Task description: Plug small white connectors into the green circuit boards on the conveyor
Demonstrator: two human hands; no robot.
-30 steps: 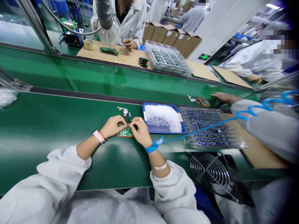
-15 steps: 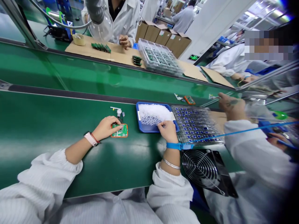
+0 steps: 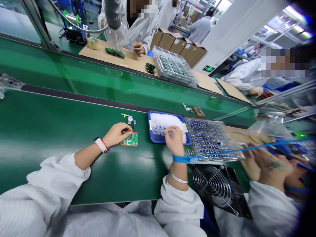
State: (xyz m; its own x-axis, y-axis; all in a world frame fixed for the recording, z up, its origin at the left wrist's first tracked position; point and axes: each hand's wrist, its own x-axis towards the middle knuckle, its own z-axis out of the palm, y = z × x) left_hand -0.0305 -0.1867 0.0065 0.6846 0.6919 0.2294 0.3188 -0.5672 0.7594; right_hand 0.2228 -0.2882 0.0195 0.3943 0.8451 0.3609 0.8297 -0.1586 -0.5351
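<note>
My left hand (image 3: pixel 118 134) holds a green circuit board (image 3: pixel 130 139) in an orange frame at its left side, thumb and fingers closed over its edge. The board lies on the green bench. Just behind it are a white connector with short leads (image 3: pixel 129 120) and a thin white strip. My right hand (image 3: pixel 174 139), wearing a blue wrist strap, is above the front of a blue tray (image 3: pixel 149 131) of small white pieces (image 3: pixel 163 122). Its thumb and forefinger are pinched together; anything between them is too small to make out.
Right of the tray stands a clear plastic tray (image 3: pixel 209 138) of blue parts, with a black fan (image 3: pixel 212 184) in front. A co-worker's hand (image 3: pixel 269 164) is at the right. Another orange-framed board (image 3: pixel 198 112) lies on the green belt behind. A blue cord (image 3: pixel 247 148) runs rightward.
My right hand has lifted slightly from the tray's front edge, fingers still pinched. My left hand stays on the board. The co-worker's hand has come back from the belt toward the bench's right side.
</note>
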